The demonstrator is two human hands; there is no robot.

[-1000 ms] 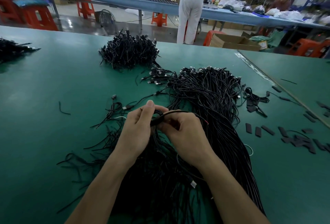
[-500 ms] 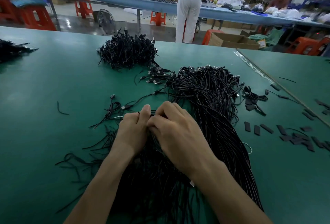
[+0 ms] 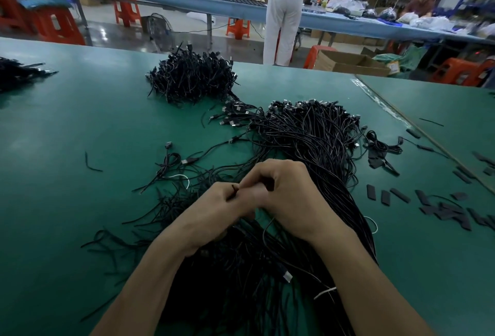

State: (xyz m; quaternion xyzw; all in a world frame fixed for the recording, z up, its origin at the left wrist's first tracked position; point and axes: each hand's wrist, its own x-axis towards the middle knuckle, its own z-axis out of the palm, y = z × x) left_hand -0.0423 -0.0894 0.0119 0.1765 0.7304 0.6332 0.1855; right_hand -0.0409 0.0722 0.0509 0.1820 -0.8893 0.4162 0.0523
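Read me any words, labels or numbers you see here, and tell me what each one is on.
Nothing here can be read.
The yellow label beside the cardboard box is too blurred to make out.
The black cables on the table carry no visible print.

Right hand (image 3: 289,196) and left hand (image 3: 214,207) have closed together; the cable (image 3: 234,191) loop, open before, is now bunched and mostly hidden between fingers.

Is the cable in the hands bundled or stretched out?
Bundled: left hand and right hand grip the cable; only short black bits show.
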